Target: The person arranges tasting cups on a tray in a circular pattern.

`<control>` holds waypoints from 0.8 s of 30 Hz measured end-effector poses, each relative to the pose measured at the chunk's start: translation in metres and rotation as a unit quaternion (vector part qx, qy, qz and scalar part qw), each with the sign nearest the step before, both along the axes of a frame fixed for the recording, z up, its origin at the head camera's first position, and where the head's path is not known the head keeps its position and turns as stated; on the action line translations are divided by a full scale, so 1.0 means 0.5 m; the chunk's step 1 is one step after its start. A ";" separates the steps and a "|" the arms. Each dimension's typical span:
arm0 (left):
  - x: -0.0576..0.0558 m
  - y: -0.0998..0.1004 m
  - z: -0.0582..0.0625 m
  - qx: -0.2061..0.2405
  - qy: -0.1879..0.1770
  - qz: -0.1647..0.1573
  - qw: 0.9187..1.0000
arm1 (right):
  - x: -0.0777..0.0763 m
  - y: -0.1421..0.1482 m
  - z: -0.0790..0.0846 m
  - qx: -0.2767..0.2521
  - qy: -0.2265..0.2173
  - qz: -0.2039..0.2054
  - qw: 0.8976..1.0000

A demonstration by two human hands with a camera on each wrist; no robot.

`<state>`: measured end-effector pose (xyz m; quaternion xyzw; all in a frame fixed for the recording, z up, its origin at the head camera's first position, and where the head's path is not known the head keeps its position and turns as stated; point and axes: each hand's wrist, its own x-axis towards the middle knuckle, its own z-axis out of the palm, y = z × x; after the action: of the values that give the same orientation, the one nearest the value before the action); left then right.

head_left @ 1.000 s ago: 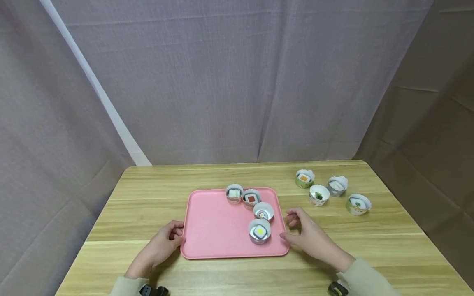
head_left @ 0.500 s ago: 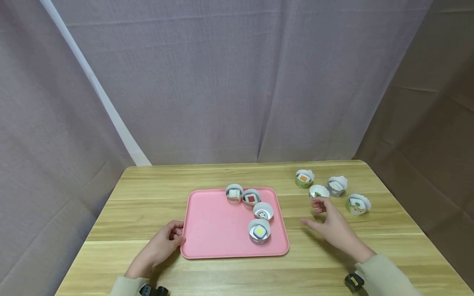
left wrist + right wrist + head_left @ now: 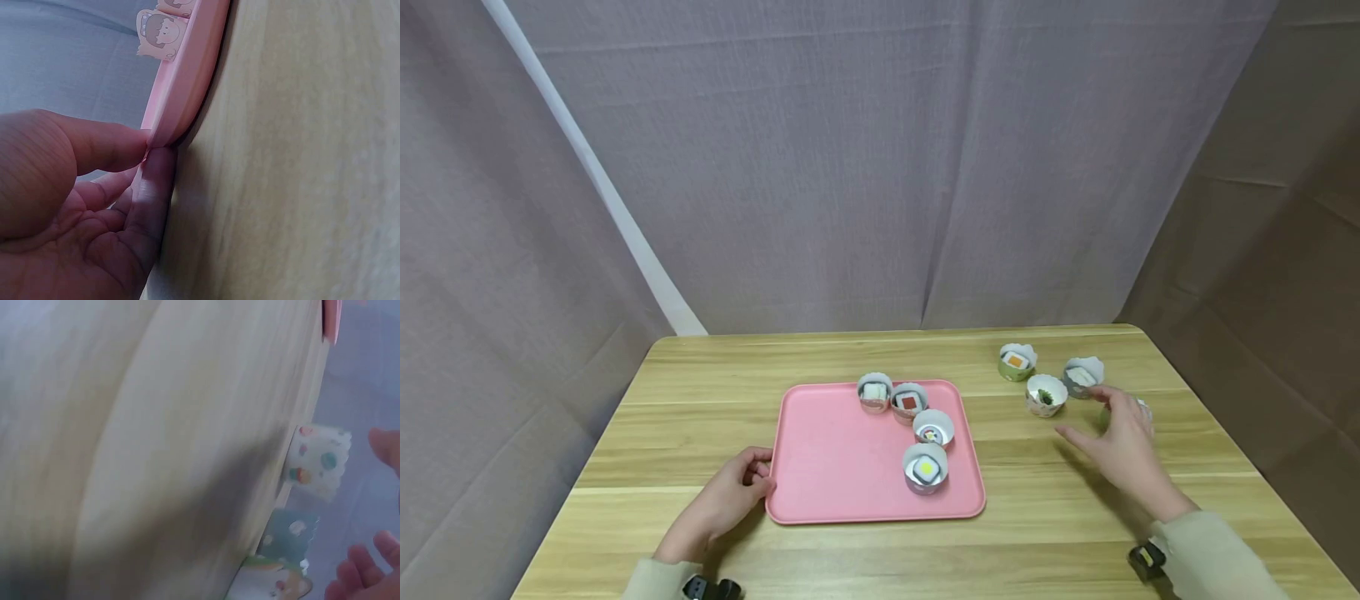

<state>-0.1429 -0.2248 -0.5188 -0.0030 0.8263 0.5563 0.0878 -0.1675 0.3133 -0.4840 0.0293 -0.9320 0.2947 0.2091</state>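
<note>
My left hand pinches the left edge of a pink tray lying on the table; in the left wrist view the thumb lies on the rim and a finger is under it. Several paper baking cups stand at the tray's right side, including one with a yellow-topped piece. My right hand hovers empty, thumb and fingers spread, beside more cups. It partly hides a green-patterned paper cup. Near its fingertips are a grey dotted cup and a white printed cup with something green inside.
A green paper cup with an orange-topped piece stands at the back right. The wooden table reaches to grey cloth curtains behind and at both sides.
My right hand has left the tray's right edge and moved right, past the white printed cup, to the rightmost cup. My left hand has stayed on the tray, and the cups have not moved.
</note>
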 end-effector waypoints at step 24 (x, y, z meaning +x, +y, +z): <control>0.001 0.002 -0.004 -0.005 0.000 0.003 1.000 | -0.013 0.075 -0.001 -0.253 -0.221 -0.136 0.932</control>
<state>-0.1426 -0.2238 -0.5210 -0.0064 0.8292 0.5523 0.0861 -0.1738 0.3510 -0.4843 -0.2168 -0.8444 0.4885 0.0367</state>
